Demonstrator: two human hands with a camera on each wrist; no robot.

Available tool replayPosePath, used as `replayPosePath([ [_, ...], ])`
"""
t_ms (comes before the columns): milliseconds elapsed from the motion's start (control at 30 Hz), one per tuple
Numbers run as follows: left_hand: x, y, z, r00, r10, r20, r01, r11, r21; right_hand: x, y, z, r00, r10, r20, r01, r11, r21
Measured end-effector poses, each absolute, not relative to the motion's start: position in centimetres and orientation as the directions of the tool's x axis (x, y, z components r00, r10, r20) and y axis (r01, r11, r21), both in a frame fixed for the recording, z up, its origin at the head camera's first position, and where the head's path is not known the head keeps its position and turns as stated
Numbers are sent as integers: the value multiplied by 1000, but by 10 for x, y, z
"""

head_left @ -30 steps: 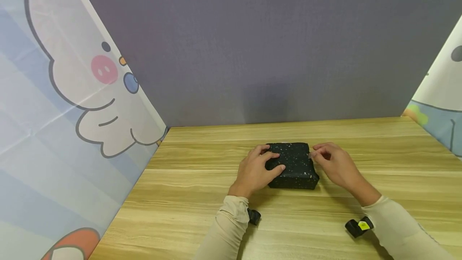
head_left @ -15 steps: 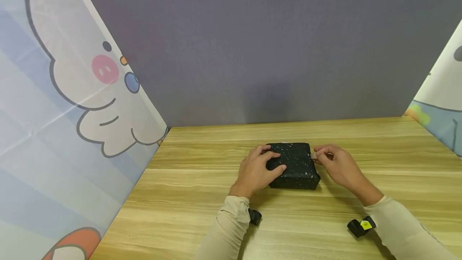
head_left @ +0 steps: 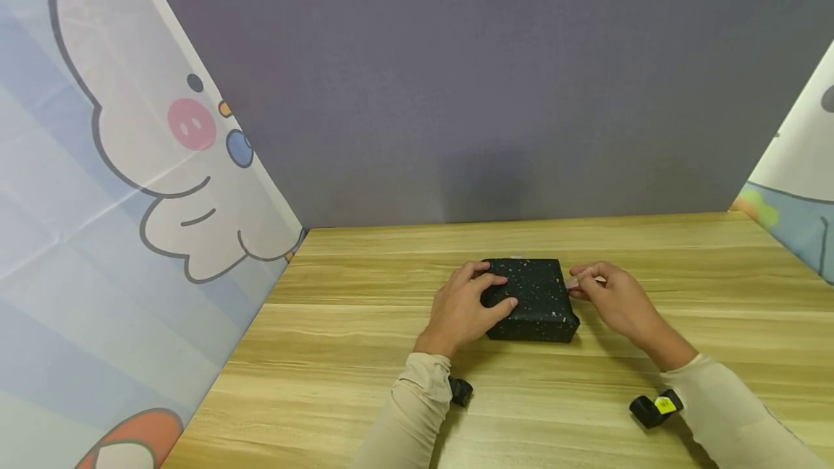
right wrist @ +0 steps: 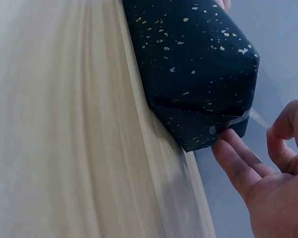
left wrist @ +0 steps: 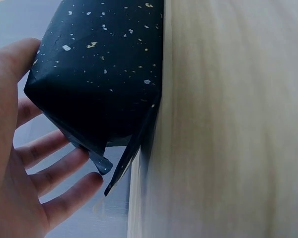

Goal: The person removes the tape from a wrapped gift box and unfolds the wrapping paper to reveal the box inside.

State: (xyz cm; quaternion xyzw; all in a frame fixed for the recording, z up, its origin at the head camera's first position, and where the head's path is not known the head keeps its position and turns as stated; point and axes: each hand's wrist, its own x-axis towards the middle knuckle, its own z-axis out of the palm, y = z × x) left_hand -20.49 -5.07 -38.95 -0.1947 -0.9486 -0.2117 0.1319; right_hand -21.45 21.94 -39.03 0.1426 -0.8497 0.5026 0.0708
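The right hand (right wrist: 278, 196) pinches clear tape (right wrist: 259, 118) and touches a speckled black package (right wrist: 198, 62).

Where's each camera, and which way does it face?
Head: worn there, facing forward and down at the black package; left hand, right hand, sleeves show.
Left wrist: worn there, facing the package's flapped end; left hand shows.
Right wrist: worn there, facing its opposite end; right hand, part of left hand show.
Wrist views share the package.

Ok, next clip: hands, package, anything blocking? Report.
Left hand on left end of black speckled package. Right hand pinches clear strip at right end. Package on table, left-end flaps loose. No obstruction seen.
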Motion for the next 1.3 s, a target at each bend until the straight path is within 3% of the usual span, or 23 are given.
replayPosePath([
  [267,-204,-51,-390,-884,317,343,433,831,349,-215,223,-390,-963,-158,220,-268,442,-856],
  [567,-204,-51,-390,-882,318,347,439,821,365,-215,228,-387,-976,-115,186,-218,574,-789],
  [1033,-204,-52,-391,-892,314,326,427,823,374,-216,247,-388,-993,-45,111,-116,611,-783],
  [1300,-203,-52,-391,-891,317,324,433,805,405,-217,250,-391,-991,23,132,-78,705,-705],
])
